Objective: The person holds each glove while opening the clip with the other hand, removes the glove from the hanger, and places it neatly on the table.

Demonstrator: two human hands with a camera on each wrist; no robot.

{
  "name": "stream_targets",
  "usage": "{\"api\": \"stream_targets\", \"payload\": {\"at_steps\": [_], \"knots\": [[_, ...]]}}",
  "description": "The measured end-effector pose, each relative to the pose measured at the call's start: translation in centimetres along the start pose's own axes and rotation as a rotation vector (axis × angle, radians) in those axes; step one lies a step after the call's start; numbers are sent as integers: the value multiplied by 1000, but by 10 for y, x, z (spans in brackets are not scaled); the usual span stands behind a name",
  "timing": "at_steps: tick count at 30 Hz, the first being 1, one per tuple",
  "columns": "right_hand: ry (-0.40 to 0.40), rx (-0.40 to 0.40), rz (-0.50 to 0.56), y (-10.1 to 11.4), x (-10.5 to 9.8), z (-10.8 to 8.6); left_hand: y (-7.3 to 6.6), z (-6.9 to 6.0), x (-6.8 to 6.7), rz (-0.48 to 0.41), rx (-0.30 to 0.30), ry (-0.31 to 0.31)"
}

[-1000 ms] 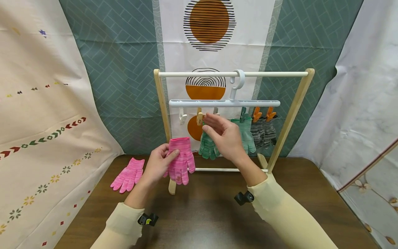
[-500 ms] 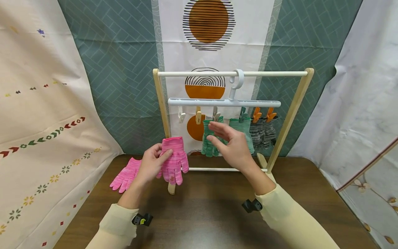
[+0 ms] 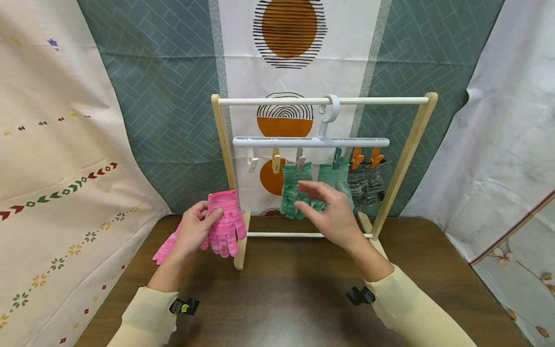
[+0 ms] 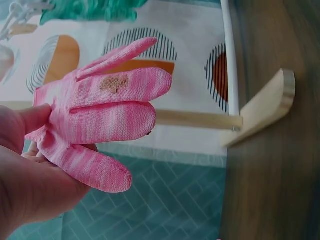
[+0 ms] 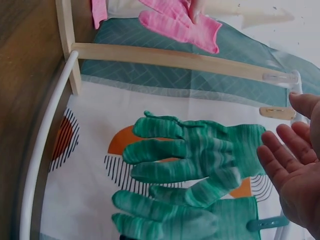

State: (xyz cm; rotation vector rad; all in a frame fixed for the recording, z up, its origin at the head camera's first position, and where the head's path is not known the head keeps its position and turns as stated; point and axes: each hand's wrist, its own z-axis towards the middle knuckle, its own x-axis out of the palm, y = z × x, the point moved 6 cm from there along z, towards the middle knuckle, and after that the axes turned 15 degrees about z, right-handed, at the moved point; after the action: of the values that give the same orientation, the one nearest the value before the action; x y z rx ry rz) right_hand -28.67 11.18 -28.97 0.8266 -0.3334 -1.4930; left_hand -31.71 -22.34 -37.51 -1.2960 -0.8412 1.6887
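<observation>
The left hand (image 3: 192, 227) pinches a pink glove (image 3: 227, 225) with thumb and fingers above the surface (image 3: 277, 299). The right hand (image 3: 333, 215), its fingers loosely bent, holds nothing before the green gloves (image 3: 290, 187), pegged on the hanger (image 3: 299, 142). Another pink glove (image 3: 166, 248) lies partly hidden.

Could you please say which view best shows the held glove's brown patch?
The left wrist view: the brown patch on the pink glove appears large. The head view shows it small; the right wrist view shows none of it.
</observation>
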Motion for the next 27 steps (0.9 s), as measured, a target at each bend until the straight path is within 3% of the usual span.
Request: {"api": "stream_targets", "payload": {"at_steps": [11,17,20,24,27], "knots": [[3,29,-90,-8,-9,-21,29,9,-17,98,-65,30],[9,68,-109,-14,-12,-34,50,20,-15,140,-103,71],[10,75,-107,-16,-12,-39,54,23,-13,163,-124,96],[2,75,-106,-16,-15,-46,66,30,-10,239,-139,112],[-3,84,-106,-17,-17,-51,83,37,-6,308,-151,112]]}}
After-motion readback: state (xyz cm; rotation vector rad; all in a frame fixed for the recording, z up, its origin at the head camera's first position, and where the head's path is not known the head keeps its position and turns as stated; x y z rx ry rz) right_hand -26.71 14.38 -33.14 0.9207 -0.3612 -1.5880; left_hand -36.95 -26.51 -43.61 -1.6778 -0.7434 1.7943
